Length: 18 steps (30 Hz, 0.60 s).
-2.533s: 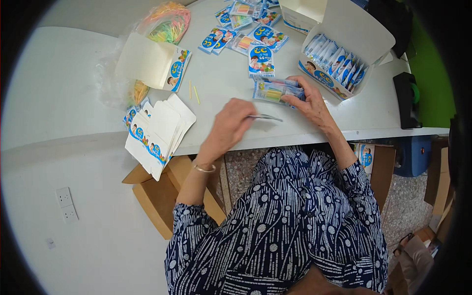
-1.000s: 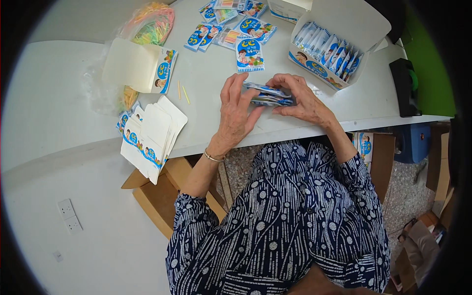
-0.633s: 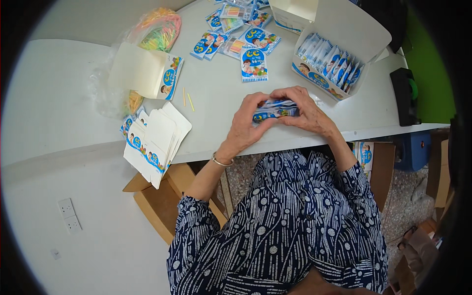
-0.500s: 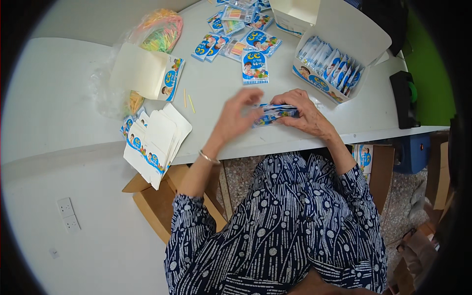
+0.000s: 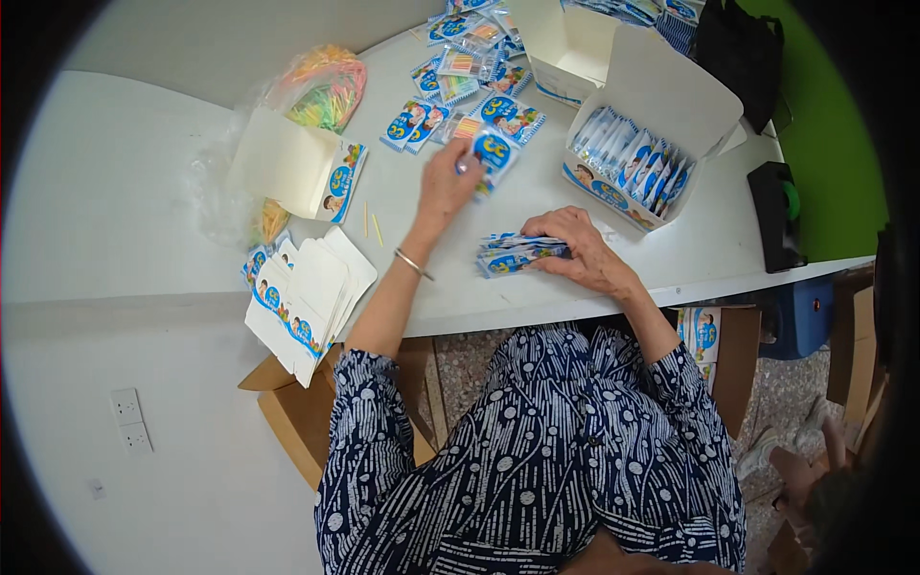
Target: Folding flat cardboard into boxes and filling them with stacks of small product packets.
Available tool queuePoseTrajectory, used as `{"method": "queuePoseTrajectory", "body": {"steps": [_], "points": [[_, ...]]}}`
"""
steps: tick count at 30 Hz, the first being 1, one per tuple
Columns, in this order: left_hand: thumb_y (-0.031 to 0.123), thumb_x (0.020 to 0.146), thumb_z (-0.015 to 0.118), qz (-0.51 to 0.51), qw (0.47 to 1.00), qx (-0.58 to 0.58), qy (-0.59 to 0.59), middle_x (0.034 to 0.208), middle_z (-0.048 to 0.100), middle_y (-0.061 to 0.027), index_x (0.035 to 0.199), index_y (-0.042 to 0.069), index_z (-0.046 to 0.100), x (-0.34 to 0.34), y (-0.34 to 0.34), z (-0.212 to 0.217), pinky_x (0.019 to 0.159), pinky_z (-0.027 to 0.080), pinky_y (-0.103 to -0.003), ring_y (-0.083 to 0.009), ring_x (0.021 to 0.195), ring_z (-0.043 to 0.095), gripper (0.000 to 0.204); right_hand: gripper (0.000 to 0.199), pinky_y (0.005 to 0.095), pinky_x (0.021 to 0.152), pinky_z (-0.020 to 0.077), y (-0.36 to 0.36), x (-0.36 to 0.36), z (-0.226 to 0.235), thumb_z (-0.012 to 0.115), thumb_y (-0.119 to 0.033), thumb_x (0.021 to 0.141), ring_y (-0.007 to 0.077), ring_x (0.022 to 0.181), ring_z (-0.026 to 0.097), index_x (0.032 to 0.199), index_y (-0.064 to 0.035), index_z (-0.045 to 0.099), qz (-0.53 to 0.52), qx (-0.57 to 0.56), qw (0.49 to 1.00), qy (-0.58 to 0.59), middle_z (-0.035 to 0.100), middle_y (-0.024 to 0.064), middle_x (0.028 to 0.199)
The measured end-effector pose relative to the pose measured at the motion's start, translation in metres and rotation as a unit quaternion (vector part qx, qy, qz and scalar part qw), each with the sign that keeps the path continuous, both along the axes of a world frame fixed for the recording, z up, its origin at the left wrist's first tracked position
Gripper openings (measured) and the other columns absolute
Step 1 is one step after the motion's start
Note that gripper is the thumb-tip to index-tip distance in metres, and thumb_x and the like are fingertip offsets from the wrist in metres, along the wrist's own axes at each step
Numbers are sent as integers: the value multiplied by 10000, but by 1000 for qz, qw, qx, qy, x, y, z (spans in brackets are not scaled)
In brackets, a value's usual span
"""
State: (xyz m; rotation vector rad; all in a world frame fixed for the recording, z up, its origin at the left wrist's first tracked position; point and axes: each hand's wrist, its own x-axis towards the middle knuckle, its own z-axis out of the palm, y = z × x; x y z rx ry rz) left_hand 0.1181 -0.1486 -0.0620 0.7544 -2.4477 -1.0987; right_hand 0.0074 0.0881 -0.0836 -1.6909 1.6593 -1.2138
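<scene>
Pinched in my left hand (image 5: 448,187) is a blue-and-white packet (image 5: 492,153), lifted at its near edge beside the scattered packets. My right hand (image 5: 585,251) is wrapped round a stack of packets (image 5: 513,254) standing on edge near the table's front. Beyond my left hand lies a loose pile of similar packets (image 5: 508,113), some showing coloured sticks through clear film. To the right of the pile, an open white-and-blue carton (image 5: 613,192) holds a row of upright packets (image 5: 637,153).
An open carton (image 5: 347,180) stands at left, before a clear bag of coloured sticks (image 5: 331,96). Flat cartons (image 5: 307,297) overhang the table's front edge. Two loose sticks (image 5: 377,228) lie nearby. A second open box (image 5: 565,48) and a black tape dispenser (image 5: 771,216) are to the right.
My left hand has left the stack, moved up and left, and taken hold of a packet from the table. My right hand stays on the stack. The view has shifted slightly.
</scene>
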Motion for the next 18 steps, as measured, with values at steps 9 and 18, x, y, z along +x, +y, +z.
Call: {"method": "queuePoseTrajectory", "body": {"steps": [9,18], "points": [[224,755,685,-228,876,-371,-205,1039,645,-87,984,56,620,-41,-84,24,854,429,-405,-311,1030,556,291,381,378,1039,281,-1,6,7,699,-251,776,222,1106,514,1099,-79,592,9,5,1000,-1,615,48,1105],[239,700,774,-253,925,-168,-227,805,641,-105,1000,70,594,-17,-59,25,717,456,-371,-261,819,599,389,387,377,1018,292,-1,3,4,684,-230,768,226,1099,512,1108,-75,581,12,-3,1000,3,603,42,1130]]}}
